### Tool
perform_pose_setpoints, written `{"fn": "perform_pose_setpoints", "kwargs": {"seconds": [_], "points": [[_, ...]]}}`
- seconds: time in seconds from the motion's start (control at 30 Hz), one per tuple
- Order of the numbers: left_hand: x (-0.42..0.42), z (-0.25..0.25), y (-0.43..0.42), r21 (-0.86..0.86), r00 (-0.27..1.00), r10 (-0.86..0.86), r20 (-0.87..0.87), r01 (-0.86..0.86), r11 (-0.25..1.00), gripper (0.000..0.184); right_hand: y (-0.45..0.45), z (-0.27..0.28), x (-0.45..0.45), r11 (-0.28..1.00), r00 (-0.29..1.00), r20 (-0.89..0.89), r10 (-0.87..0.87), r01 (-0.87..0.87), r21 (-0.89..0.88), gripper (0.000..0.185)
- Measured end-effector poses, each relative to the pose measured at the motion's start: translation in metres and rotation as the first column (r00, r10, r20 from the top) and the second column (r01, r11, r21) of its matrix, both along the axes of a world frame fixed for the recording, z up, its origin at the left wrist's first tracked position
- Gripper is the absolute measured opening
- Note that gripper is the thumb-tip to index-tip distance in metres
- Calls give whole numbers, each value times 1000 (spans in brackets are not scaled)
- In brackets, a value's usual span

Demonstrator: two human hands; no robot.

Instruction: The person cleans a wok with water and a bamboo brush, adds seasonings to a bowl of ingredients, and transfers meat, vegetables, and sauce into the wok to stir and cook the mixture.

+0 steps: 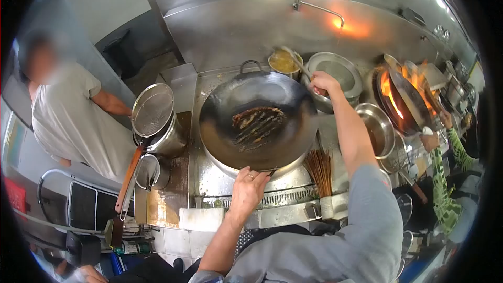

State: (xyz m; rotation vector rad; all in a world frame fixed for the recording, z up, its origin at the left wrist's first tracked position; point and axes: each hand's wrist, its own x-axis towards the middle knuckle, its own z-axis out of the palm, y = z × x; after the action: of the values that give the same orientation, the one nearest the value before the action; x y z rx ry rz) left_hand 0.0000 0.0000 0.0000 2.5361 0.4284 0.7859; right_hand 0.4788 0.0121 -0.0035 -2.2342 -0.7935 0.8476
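Note:
A large dark wok (225,141) sits on the stove in front of me, with browned, elongated food (259,126) in its middle. My left hand (248,191) is closed on the near rim of the wok, a ring on one finger. To the right of the wok's far side, my right hand (324,84) grips the handle of a ladle (297,60). The ladle's head is over a metal pot of yellowish liquid (283,63) behind the wok and looks blurred.
Strainer (153,110) on a tall pot at left; bamboo brush (318,170) at right. Beyond it stand a saucepan (374,131) and a flaming wok (411,99) worked by a patterned-sleeved person (445,199). Another person (78,120) stands left. Faucet (319,8) behind.

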Motion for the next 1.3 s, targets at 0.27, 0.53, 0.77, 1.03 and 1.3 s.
{"fn": "perform_pose_setpoints", "kwargs": {"seconds": [0.27,0.53,0.77,1.03,1.3], "points": [[9,-14,6,25,999,-35,42,34,999,9,-137,-15,-151,777,850,31,-525,465,424,22],[-30,-3,-9,-145,972,11,233,23,989,17,-186,13,-145,264,14,-775,632,936,233,11],[-97,-60,-22,-608,973,45,228,106,787,12,-246,120,-290,307,-192,-638,746,949,73,40],[-114,-66,-49,-498,986,-166,-6,141,855,18,-318,99,-374,442,100,-878,468,834,331,57],[-135,-43,-70,-404,996,-82,-21,67,912,19,-217,-8,-196,878,923,108,-370,309,366,52]]}}
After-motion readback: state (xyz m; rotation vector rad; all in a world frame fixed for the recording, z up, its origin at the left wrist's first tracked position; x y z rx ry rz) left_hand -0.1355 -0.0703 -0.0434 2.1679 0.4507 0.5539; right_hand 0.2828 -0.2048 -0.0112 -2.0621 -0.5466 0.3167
